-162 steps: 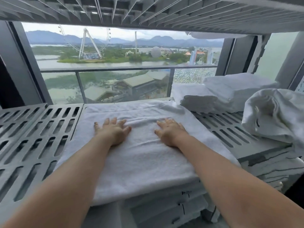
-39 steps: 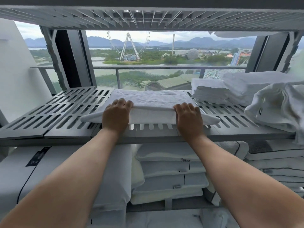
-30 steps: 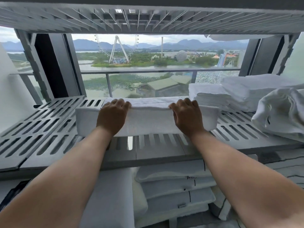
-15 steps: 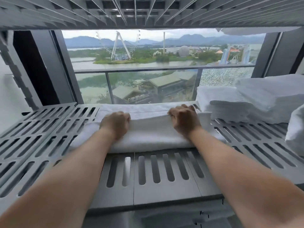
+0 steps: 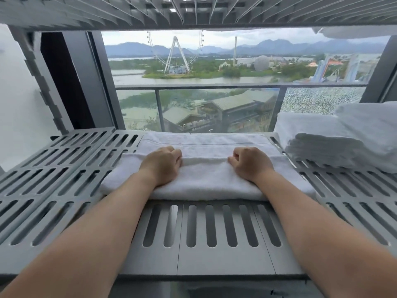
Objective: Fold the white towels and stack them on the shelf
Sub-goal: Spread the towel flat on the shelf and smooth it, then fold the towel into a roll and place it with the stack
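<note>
A white towel lies across the middle of the grey slatted shelf, its near part doubled over onto the far part. My left hand sits on the left side of the folded edge with its fingers curled into the cloth. My right hand does the same on the right side, thumb tucked at the fold. A flat strip of the towel's far part shows beyond both hands.
A stack of folded white towels sits at the shelf's right, close to the towel's right end. Another slatted shelf hangs low overhead. Bare slats lie at the left, and a window with a railing stands behind.
The towel went from lying flat under my open palms to being lifted by its near edge and folded forward. Both hands now rest on the fold, farther apart than half a second ago.
</note>
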Action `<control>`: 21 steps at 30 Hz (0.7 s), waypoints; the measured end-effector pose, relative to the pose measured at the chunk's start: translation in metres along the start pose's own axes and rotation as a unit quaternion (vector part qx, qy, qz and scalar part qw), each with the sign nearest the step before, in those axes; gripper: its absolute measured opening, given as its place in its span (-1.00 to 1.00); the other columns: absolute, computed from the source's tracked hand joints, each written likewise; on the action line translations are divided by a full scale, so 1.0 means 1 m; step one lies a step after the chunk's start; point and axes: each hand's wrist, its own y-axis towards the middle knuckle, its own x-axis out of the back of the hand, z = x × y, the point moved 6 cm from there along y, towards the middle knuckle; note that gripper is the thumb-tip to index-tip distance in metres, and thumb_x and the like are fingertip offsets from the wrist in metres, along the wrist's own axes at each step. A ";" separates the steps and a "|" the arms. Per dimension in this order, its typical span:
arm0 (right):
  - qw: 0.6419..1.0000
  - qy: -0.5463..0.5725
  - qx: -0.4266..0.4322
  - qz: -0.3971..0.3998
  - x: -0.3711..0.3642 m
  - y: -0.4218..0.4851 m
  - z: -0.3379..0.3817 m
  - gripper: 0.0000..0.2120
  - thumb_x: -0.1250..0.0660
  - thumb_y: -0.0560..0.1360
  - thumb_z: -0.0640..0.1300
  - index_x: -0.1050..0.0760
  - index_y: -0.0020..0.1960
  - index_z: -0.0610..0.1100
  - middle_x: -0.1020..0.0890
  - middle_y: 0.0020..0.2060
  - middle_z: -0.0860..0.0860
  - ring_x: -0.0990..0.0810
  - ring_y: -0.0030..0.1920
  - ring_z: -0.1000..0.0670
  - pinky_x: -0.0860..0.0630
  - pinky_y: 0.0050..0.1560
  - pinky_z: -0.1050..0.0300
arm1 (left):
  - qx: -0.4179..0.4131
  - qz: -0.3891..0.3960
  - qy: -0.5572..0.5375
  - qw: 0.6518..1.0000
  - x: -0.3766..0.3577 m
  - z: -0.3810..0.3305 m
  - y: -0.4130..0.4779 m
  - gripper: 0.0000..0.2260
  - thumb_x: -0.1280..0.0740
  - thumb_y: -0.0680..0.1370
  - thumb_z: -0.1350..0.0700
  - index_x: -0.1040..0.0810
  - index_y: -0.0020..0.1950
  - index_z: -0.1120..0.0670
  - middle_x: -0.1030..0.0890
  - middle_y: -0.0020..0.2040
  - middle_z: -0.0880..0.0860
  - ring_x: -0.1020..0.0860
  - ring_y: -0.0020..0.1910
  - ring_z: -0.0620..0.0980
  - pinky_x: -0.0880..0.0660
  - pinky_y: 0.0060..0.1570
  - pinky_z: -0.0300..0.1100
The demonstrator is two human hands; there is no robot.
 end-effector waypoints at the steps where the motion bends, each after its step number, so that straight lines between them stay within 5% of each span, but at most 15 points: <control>1: 1.000 -0.010 -0.006 0.012 0.001 -0.001 0.001 -0.73 -0.24 0.55 0.15 -0.45 -0.20 0.00 -0.57 -0.22 0.01 -0.54 -0.13 -0.09 -0.44 -0.15 0.08 | 0.002 0.008 -0.001 1.000 0.001 -0.001 -0.001 -0.80 -0.13 0.67 -0.02 -0.47 0.01 0.04 -0.55 0.05 0.06 -0.51 0.08 0.09 -0.40 -0.02 -0.06; 7: 0.990 -0.033 -0.076 0.117 0.008 -0.004 0.004 -0.62 -0.13 0.52 0.18 -0.39 -0.30 -0.07 -0.55 -0.22 -0.01 -0.51 -0.13 -0.11 -0.37 -0.16 0.05 | 0.006 0.087 0.026 0.996 0.016 -0.002 -0.001 -0.77 -0.07 0.66 0.02 -0.39 -0.16 -0.01 -0.59 0.10 0.09 -0.49 0.01 0.08 -0.35 -0.05 -0.06; 10: 0.996 -0.053 -0.065 0.029 0.013 -0.013 0.012 -0.72 -0.17 0.56 0.06 -0.51 -0.18 -0.07 -0.64 -0.12 -0.10 -0.57 -0.07 -0.17 -0.42 -0.06 0.03 | -0.005 0.051 0.047 0.998 0.015 -0.007 -0.004 -0.84 -0.14 0.63 -0.05 -0.45 -0.02 -0.03 -0.61 0.13 0.07 -0.54 0.03 0.10 -0.38 -0.07 -0.05; 14: 0.988 -0.117 -0.026 -0.098 0.024 -0.030 0.025 -0.86 -0.28 0.55 -0.03 -0.58 0.01 -0.05 -0.66 -0.09 -0.04 -0.58 -0.02 -0.13 -0.35 0.07 -0.01 | -0.022 -0.024 0.044 0.999 0.008 -0.014 -0.014 -0.60 -0.26 0.60 -0.14 -0.37 0.36 0.03 -0.56 0.26 0.11 -0.55 0.20 0.15 -0.44 0.17 0.03; 17: 0.988 -0.071 0.020 -0.137 0.032 -0.039 0.039 -0.90 -0.33 0.52 -0.10 -0.58 0.01 -0.06 -0.64 -0.09 -0.04 -0.57 -0.01 -0.14 -0.42 0.08 -0.03 | -0.073 -0.128 0.036 0.989 0.024 -0.021 -0.022 -0.72 -0.34 0.58 -0.13 -0.53 0.16 0.02 -0.61 0.10 0.06 -0.59 0.08 0.10 -0.53 0.02 -0.01; 21: 0.990 -0.023 0.050 -0.130 0.033 -0.062 0.056 -0.85 -0.32 0.55 -0.07 -0.57 -0.10 -0.14 -0.61 -0.21 -0.07 -0.56 -0.09 -0.15 -0.46 -0.03 0.02 | -0.072 -0.042 -0.042 0.996 0.015 -0.029 -0.030 -0.77 -0.28 0.58 -0.18 -0.54 0.00 -0.03 -0.56 -0.02 -0.06 -0.54 0.05 0.01 -0.51 -0.04 -0.07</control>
